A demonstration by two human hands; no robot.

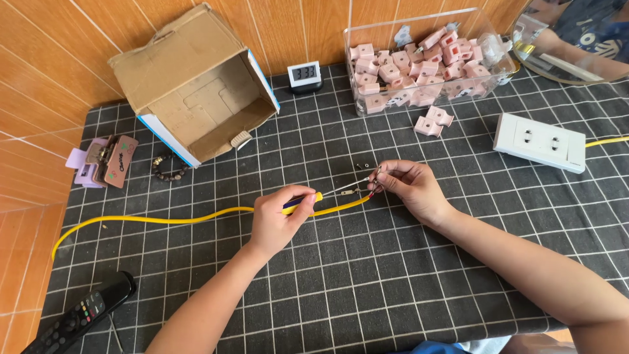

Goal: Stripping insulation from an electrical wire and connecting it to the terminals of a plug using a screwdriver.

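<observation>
1. Near edge: a black remote lies at the lower left of the gridded mat, partly cut off by the frame. Both forearms enter from below.
2. Left hand: clenched around the yellow handle of a screwdriver, shaft pointing right toward the other hand.
3. Right hand: fingertips pinch the stripped end of the yellow cable with its small metal terminals. The cable runs left across the mat and curves down at the far left edge.
4. Step in hand, as judged: the screwdriver tip is being set to a terminal at the cable end. The next move appears to call for steady tip alignment while the right hand keeps the wire from twisting.
5. Just beyond the hands: two small loose metal parts lie on the mat.
6. Mid distance: a white socket strip at right; a bead bracelet and a pink clip at left.
7. Far: an open cardboard box on its side, a small digital clock, and a clear bin of pink parts, with two lying outside it.
8. Hard to make out: the exact tip contact point and the terminal type; wire conductors are too small to tell apart. Another person at the upper right is cut off.
</observation>
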